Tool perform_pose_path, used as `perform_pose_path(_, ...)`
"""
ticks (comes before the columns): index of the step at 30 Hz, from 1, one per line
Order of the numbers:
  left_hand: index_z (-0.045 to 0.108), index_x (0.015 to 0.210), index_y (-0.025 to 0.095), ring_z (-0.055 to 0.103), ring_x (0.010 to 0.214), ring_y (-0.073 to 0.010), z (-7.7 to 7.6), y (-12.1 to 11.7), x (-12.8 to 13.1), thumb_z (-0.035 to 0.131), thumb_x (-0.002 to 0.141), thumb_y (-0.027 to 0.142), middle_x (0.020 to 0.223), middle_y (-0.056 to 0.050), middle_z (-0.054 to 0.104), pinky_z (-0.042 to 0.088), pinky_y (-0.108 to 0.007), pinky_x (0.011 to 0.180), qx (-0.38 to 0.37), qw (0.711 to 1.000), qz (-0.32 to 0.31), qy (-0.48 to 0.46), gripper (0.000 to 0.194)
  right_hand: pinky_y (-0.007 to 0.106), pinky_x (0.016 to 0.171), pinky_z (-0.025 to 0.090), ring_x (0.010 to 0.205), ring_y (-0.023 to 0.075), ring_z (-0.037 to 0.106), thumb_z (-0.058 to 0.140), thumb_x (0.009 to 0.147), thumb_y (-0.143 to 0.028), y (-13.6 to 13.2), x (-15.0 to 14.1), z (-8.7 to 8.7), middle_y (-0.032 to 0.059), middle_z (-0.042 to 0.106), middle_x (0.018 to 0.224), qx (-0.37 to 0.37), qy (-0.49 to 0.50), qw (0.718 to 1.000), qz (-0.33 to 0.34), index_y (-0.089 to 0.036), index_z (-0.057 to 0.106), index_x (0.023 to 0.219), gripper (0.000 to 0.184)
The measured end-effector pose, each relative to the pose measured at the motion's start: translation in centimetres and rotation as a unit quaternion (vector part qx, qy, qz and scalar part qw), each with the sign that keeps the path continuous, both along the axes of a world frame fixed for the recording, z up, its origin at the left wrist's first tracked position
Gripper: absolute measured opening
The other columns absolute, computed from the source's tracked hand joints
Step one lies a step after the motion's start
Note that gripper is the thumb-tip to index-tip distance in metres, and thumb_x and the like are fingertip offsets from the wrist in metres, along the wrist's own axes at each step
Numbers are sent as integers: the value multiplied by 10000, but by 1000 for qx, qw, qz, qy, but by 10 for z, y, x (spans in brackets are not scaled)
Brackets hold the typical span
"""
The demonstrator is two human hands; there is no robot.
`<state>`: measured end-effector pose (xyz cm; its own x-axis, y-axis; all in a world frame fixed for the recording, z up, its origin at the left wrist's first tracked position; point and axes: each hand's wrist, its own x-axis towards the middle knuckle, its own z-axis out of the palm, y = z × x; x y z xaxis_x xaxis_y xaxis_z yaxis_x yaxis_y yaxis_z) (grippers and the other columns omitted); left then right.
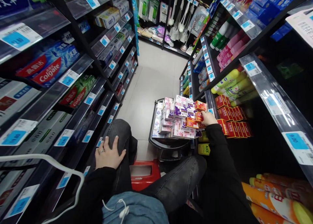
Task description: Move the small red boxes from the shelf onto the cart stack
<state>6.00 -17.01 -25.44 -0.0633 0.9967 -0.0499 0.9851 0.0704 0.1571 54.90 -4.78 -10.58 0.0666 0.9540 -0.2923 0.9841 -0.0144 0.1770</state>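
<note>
Left hand (108,153) spread flat on knee; right hand (208,118) pinching a red soap box (199,116) off the cart stack (177,118), light, stiff carton, probably best gripped across its sides

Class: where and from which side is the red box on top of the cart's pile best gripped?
Grip the red box across its two long faces, coming from the right, where the right hand already is. It lies flat at the pile's right edge, so that side is free; pink boxes crowd its left.
</note>
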Motion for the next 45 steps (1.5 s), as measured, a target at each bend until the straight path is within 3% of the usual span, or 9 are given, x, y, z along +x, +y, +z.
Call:
perform_pose_path(7, 387, 1452, 86, 249, 1372, -421, 0, 0, 1, 512, 833, 433, 1513, -268, 217, 245, -528, 1075, 2, 1000, 0, 5, 721, 328, 912, 442, 1113, 259, 543, 637, 710, -61, 2, 8, -17, 167, 538, 1268, 17, 38, 999, -12, -103, 457, 1328, 644)
perform_pose_path(15, 391, 1448, 73, 240, 1373, -432, 1, 1, 1, 519, 826, 428, 1513, -277, 211, 244, -541, 1076, -8, 1000, -3, -2, 728, 345, 908, 444, 1126, 278, 526, 629, 748, -103, -2, 19, -22, 161, 505, 1315, 56, 39, 998, -14, -141, 427, 1359, 644)
perform_pose_path(22, 389, 1449, 70, 240, 1375, -429, 3, 1, 2, 525, 820, 421, 1515, -275, 207, 239, -539, 1081, -9, 1000, -2, -6, 733, 348, 896, 447, 1111, 271, 518, 571, 795, -120, -2, 17, -22, 152, 512, 1288, 80, 26, 996, -20, -146, 480, 1293, 507)
perform_pose_path(31, 391, 1449, 87, 249, 1374, -422, 6, 2, 3, 526, 814, 422, 1518, -265, 217, 255, -536, 1070, -20, 1000, 3, -3, 731, 349, 891, 448, 1149, 277, 490, 540, 797, -98, -2, 15, -21, 157, 498, 1314, 90, 36, 995, -18, -149, 464, 1320, 531)
perform_pose_path(39, 387, 1452, 92, 244, 1376, -420, 7, 3, 3, 533, 807, 419, 1523, -262, 215, 259, -536, 1068, -31, 1000, 7, -2, 738, 344, 921, 431, 1154, 261, 479, 533, 806, -98, 0, 18, -31, 150, 499, 1300, 101, 50, 993, -47, -151, 465, 1318, 519)
perform_pose_path(42, 389, 1452, 92, 240, 1378, -419, 5, 2, 3, 534, 806, 417, 1527, -255, 207, 245, -536, 1079, -26, 1000, 7, -7, 737, 341, 921, 430, 1170, 262, 470, 546, 804, -115, -3, 16, -28, 145, 511, 1283, 108, 66, 991, -45, -152, 483, 1297, 499)
perform_pose_path(45, 393, 1450, 97, 238, 1380, -415, 3, 2, 2, 535, 804, 414, 1528, -247, 209, 241, -535, 1081, -21, 1000, 10, -11, 734, 352, 941, 425, 1155, 255, 487, 544, 836, -197, -17, 12, -13, 142, 538, 1243, 152, 123, 980, -41, -149, 507, 1266, 434)
